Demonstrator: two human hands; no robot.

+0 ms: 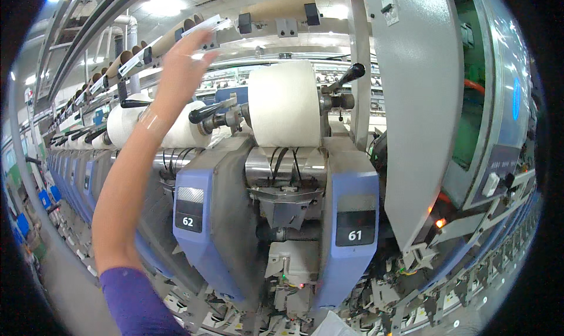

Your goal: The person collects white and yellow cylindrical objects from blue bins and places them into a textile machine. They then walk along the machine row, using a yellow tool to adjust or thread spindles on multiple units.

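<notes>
Left of the left hand runs a row of tubes; lower right, a yarn package sits over a roller.

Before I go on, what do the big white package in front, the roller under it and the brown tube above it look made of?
Package: apparently wound yarn, matte off-white; fibre type can't be told.
Roller: likely polished metal, judging by its bright, mirror-like streaks.
Brown tube: probably cardboard, given its dull tan surface.
</notes>
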